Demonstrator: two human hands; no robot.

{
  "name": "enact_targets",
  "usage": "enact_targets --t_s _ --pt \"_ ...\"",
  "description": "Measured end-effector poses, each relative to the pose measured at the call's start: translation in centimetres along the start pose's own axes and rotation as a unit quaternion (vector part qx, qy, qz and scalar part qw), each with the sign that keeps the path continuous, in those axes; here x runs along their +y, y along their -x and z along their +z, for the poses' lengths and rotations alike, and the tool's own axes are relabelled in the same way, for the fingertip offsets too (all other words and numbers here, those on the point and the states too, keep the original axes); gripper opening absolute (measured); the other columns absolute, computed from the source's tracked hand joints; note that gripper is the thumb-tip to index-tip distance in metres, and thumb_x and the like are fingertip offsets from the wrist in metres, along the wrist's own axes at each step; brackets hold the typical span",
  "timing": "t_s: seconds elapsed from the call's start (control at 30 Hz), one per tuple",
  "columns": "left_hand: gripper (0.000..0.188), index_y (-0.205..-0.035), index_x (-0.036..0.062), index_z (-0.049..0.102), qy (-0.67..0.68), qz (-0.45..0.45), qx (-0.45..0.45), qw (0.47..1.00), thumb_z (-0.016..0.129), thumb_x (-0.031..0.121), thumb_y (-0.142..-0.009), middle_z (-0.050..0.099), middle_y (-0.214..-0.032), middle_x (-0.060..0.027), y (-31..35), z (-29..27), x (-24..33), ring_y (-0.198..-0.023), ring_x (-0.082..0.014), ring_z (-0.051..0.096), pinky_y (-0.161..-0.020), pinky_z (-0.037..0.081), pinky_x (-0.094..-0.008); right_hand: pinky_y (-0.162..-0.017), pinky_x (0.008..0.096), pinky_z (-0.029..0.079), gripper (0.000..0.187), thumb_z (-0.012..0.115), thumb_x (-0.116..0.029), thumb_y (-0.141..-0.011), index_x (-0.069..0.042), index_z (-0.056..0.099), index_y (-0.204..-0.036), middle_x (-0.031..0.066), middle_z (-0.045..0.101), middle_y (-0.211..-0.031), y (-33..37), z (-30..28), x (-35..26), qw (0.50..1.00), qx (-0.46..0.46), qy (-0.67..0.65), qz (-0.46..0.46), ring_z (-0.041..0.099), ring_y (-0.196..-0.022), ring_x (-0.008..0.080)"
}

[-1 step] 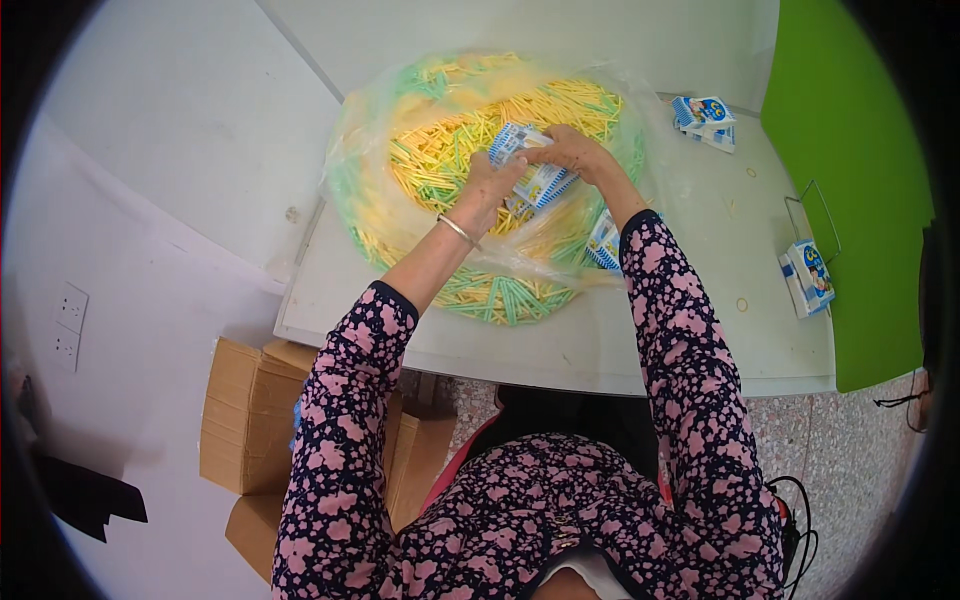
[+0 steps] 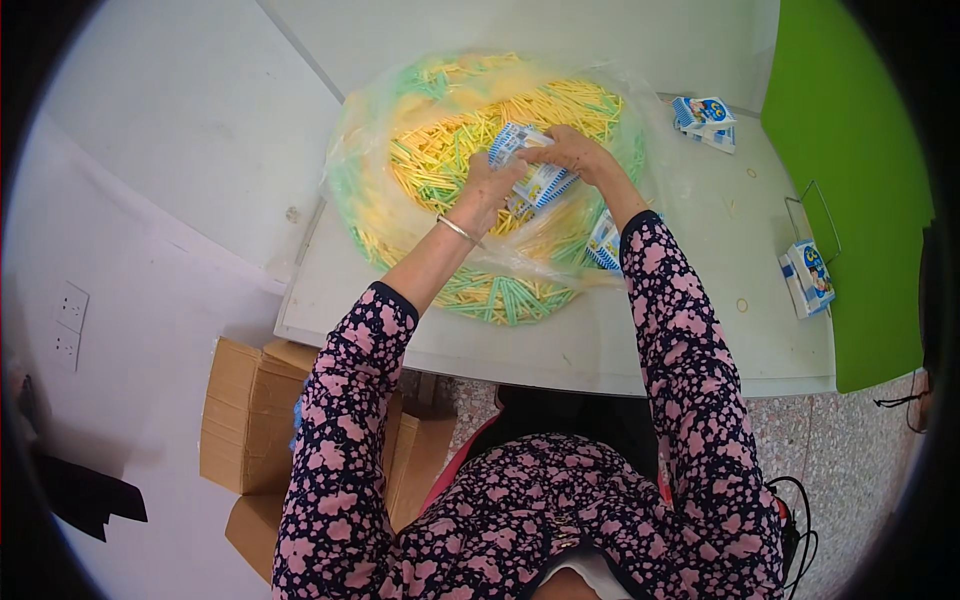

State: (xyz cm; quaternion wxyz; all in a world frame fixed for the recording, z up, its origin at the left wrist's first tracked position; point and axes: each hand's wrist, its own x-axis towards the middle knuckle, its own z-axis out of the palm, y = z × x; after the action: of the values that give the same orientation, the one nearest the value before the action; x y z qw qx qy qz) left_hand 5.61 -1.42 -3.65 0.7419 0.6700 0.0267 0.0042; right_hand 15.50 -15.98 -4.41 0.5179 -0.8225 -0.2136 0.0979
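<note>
My left hand (image 2: 490, 187) and my right hand (image 2: 572, 155) meet over a big open clear plastic bag (image 2: 365, 215). Between them they grip a blue-and-white printed packet (image 2: 543, 186), tilted, and some of its surface is covered by my fingers. Whether it is one packet or a few pressed together I cannot tell. Loose thin yellow and green sticks (image 2: 430, 155) fill the bag below my hands. By the bag's right side lies another blue-and-white packet (image 2: 604, 241), partly behind my right forearm.
Similar packets (image 2: 704, 112) lie at the table's back right, with more packets (image 2: 808, 278) beside a wire stand (image 2: 818, 222) along the green panel (image 2: 835, 130). Small rubber bands (image 2: 742, 304) are scattered on the white table (image 2: 690, 345). Cardboard boxes (image 2: 250, 415) stand below at left.
</note>
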Motion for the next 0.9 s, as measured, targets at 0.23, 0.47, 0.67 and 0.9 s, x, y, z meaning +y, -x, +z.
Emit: enact_targets --t_s 0.23,0.47,0.67,0.9 --pt "0.029 -0.101 -0.0038 0.05 0.075 -0.079 0.061 0.992 0.064 0.005 -0.077 0.057 -0.094 -0.0106 -0.4 -0.3 0.0 -0.08 -0.0205 0.058 -0.073 0.05 -0.0342 -0.054 0.0281 0.045 0.068 0.075 -0.047 -0.059 0.009 0.057 -0.094 0.0114 0.061 -0.079 0.0 0.0 0.2 0.993 -0.073 -0.09 0.032 0.057 -0.064 0.0152" --pt "0.024 -0.099 -0.0046 0.052 0.179 -0.106 0.06 0.976 0.059 -0.001 -0.076 0.059 -0.092 -0.0133 -2.3 -0.1 -0.5 -0.082 -0.0257 0.061 -0.071 0.053 -0.0362 -0.058 0.0228 0.046 0.043 0.07 -0.033 -0.074 -0.001 0.059 -0.101 0.0029 0.062 -0.087 1.5 0.0 0.6 0.96 -0.1 -0.254 0.06 0.058 -0.069 0.0086" --pt "0.035 -0.108 0.0 0.046 0.184 -0.021 0.045 0.982 0.06 -0.003 -0.076 0.056 -0.106 -0.0128 -1.7 1.8 0.3 -0.096 -0.0252 0.058 -0.084 0.049 -0.0395 -0.074 0.0262 0.049 0.042 0.067 -0.027 -0.078 -0.002 0.054 -0.11 0.0055 0.061 -0.1 2.8 -0.6 0.5 0.909 -0.138 -0.392 0.027 0.059 -0.086 0.0111" --pt "0.046 -0.111 0.0014 0.036 0.156 0.045 0.009 0.987 0.061 -0.004 -0.072 0.054 -0.105 -0.0133 -0.8 2.4 0.3 -0.096 -0.0241 0.056 -0.082 0.049 -0.0368 -0.072 0.027 0.051 0.043 0.071 -0.018 -0.075 -0.001 0.052 -0.109 0.0074 0.06 -0.101 4.1 -0.4 0.7 0.885 -0.101 -0.455 0.009 0.06 -0.084 0.0131"
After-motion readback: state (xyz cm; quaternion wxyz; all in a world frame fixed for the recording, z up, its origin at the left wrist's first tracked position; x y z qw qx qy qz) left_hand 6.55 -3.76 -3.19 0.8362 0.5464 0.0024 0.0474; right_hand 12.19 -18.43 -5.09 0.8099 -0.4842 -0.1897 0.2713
